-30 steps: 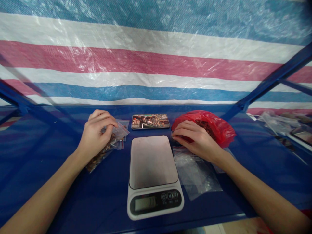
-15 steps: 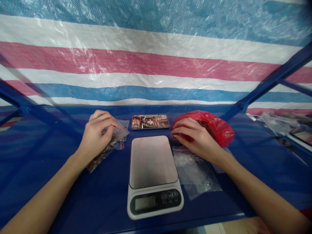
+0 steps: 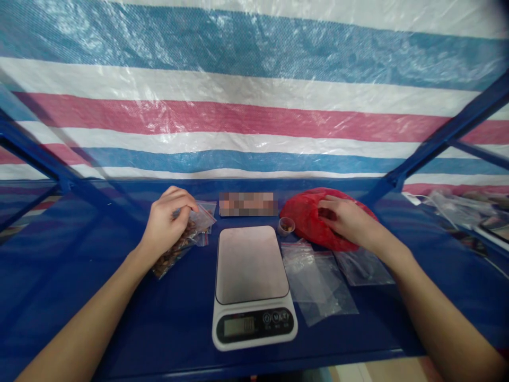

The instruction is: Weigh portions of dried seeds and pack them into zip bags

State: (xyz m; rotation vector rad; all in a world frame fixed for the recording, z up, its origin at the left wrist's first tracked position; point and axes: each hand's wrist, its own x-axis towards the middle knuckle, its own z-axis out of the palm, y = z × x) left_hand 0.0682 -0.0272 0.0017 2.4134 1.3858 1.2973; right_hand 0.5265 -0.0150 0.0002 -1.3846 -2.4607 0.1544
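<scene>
My left hand (image 3: 169, 215) is closed, thumb against fingers, at the upper edge of a clear zip bag (image 3: 175, 253) filled with small brown pieces. Other zip bags lie beneath and beside it. On the right, the curled fingers of my right hand (image 3: 350, 220) grip the folded edge of a red plastic bag (image 3: 306, 215); its contents are hidden. A small clear cup (image 3: 286, 227) with a few brownish bits stands just left of the red bag. Between my hands sits a white kitchen scale (image 3: 252, 268), its pan bare and its display apparently at zero.
Behind the scale is a phone (image 3: 248, 205), its screen blurred. Flat clear zip bags (image 3: 322, 284) lie right of the scale on the blue shelf (image 3: 167, 323). Blue metal struts (image 3: 433, 140) rise at both sides before a striped sheet (image 3: 246, 119). Plastic wrapping (image 3: 457, 209) lies far right.
My right hand has left the small cup and moved right onto the red bag, which has changed shape. My left hand stays at the zip bag. The view has shifted slightly.
</scene>
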